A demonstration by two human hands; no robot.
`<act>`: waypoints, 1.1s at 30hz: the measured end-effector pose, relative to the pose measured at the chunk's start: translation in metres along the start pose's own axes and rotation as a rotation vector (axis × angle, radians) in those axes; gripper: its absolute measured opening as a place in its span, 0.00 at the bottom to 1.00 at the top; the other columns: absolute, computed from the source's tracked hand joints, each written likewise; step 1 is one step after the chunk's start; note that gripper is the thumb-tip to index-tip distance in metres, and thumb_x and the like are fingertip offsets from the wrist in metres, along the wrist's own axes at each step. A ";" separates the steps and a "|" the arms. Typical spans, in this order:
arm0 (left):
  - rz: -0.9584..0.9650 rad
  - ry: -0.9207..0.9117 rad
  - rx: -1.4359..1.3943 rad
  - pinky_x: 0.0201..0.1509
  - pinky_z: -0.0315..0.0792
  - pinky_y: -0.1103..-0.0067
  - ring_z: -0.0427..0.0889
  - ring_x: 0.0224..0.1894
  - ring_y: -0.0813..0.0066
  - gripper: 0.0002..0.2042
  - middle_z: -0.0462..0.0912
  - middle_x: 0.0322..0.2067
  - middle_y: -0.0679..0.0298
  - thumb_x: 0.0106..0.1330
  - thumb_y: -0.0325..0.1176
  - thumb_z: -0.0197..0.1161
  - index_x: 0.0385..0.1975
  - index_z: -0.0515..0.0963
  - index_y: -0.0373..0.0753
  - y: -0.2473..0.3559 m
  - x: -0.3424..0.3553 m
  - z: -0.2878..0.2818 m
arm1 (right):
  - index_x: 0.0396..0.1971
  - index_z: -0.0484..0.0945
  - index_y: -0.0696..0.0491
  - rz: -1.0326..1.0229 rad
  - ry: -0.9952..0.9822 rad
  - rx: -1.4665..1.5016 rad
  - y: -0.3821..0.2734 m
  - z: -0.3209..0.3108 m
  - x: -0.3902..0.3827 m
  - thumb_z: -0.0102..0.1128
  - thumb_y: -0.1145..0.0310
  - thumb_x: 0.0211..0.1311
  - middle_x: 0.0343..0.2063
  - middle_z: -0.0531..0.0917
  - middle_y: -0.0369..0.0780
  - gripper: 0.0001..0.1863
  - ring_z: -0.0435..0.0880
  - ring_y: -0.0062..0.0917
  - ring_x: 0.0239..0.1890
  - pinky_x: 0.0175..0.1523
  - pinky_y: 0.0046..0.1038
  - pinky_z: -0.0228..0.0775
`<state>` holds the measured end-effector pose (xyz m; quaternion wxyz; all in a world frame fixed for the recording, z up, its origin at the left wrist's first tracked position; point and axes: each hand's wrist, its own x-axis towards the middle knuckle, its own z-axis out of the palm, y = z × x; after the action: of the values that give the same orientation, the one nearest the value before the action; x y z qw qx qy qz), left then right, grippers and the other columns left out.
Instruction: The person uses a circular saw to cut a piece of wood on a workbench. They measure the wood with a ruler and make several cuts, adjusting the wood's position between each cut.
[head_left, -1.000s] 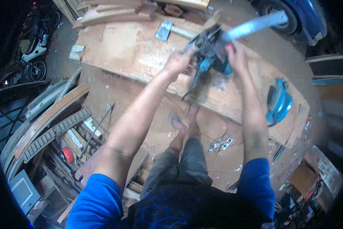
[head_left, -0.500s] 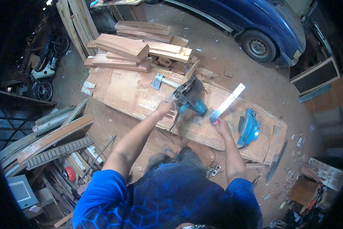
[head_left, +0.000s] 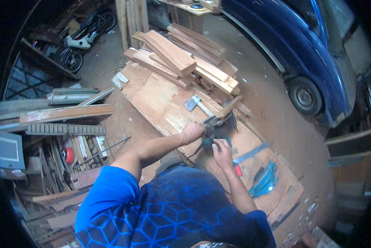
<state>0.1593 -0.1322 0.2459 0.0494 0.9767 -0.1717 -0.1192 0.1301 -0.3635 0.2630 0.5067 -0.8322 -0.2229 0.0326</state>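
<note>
My left hand (head_left: pixel 193 131) is closed on a dark and teal power saw (head_left: pixel 221 126) on the long wooden board (head_left: pixel 152 99). My right hand (head_left: pixel 221 151) has its fingers curled on the saw's near part, which is partly hidden behind them. A steel square (head_left: pixel 256 150) with a red handle (head_left: pixel 237 170) lies on the board just right of my right hand. A teal electric planer (head_left: pixel 264 178) rests farther right. A hatchet (head_left: pixel 192 103) with a pale handle lies above the saw.
Stacked planks (head_left: pixel 171 53) cover the board's far end. A blue car (head_left: pixel 309 58) stands at upper right, a motorbike (head_left: pixel 80 41) at upper left. Scrap timber (head_left: pixel 65 109) is piled on the left. Framed panels (head_left: pixel 349 141) lean at the right.
My right hand has let go of the steel square, now lying on the board, and moved left onto the saw. My left hand stays on the saw. The view has turned.
</note>
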 end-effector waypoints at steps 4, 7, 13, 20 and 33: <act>-0.711 -0.328 -1.378 0.32 0.82 0.67 0.85 0.27 0.67 0.24 0.83 0.27 0.65 0.70 0.58 0.60 0.36 0.80 0.38 -0.013 -0.018 0.002 | 0.45 0.82 0.60 -0.107 0.000 -0.027 -0.034 0.012 0.074 0.61 0.74 0.64 0.42 0.82 0.49 0.11 0.83 0.41 0.47 0.54 0.35 0.74; -0.640 -0.477 -1.874 0.25 0.76 0.81 0.73 0.20 0.84 0.16 0.73 0.21 0.75 0.72 0.50 0.60 0.31 0.77 0.45 -0.032 -0.019 0.032 | 0.48 0.81 0.59 -0.134 -0.082 -0.087 -0.054 0.031 0.133 0.62 0.72 0.64 0.43 0.82 0.50 0.14 0.81 0.44 0.49 0.55 0.37 0.73; -0.570 -0.613 -1.752 0.25 0.76 0.79 0.79 0.22 0.76 0.15 0.81 0.24 0.68 0.66 0.50 0.64 0.30 0.82 0.44 -0.047 0.008 0.053 | 0.55 0.77 0.57 -0.247 -0.316 -0.352 -0.075 0.105 0.270 0.66 0.64 0.62 0.47 0.80 0.50 0.22 0.78 0.45 0.52 0.59 0.40 0.70; 0.176 -0.096 -0.252 0.33 0.81 0.63 0.89 0.37 0.62 0.09 0.89 0.33 0.59 0.57 0.32 0.63 0.32 0.87 0.38 -0.029 0.018 0.019 | 0.69 0.60 0.60 -0.142 -0.321 -0.781 -0.086 0.233 0.431 0.75 0.44 0.50 0.59 0.69 0.62 0.54 0.69 0.56 0.62 0.66 0.50 0.60; -0.236 -0.815 -1.314 0.43 0.81 0.64 0.88 0.38 0.54 0.27 0.87 0.34 0.49 0.69 0.55 0.57 0.31 0.84 0.32 -0.094 0.006 0.019 | 0.75 0.50 0.54 0.233 -0.544 -0.762 -0.094 0.290 0.473 0.77 0.50 0.44 0.63 0.63 0.64 0.61 0.64 0.58 0.67 0.70 0.52 0.59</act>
<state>0.1906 -0.0474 0.2132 0.5377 0.6382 0.0346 -0.5499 0.4423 0.1046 0.2849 0.0819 -0.9394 -0.2486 0.2215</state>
